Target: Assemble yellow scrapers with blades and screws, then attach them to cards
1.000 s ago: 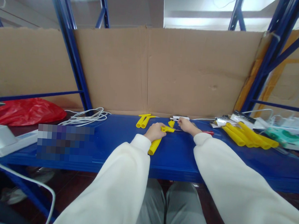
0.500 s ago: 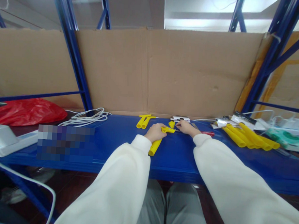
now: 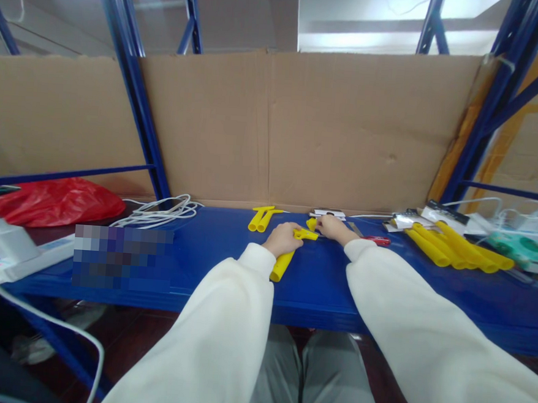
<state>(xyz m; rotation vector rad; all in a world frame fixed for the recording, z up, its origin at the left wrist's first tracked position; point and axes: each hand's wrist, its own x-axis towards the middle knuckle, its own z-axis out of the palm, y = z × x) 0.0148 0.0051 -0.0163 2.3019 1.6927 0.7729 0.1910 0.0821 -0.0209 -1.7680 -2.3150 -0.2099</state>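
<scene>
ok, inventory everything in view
Angled plastic tube: 1, yellow, centre
Loose angled tubes: 2, yellow, back
Piled tubes: 4+, yellow, right
Small piece: 1, yellow, back centre
Tool handle: 1, red, centre-right
Plastic bag: 1, red, left
Cable bundle: 1, white, left
Power strip: 1, white, left
Mixed items: several, white/green, right
Metal shelf: 1, blue, beneath
Cardboard panels: several, brown, behind
Sleeves: 2, white, front
Left hand: 1, bare, gripping angled plastic tube
Right hand: 1, bare, centre
</scene>
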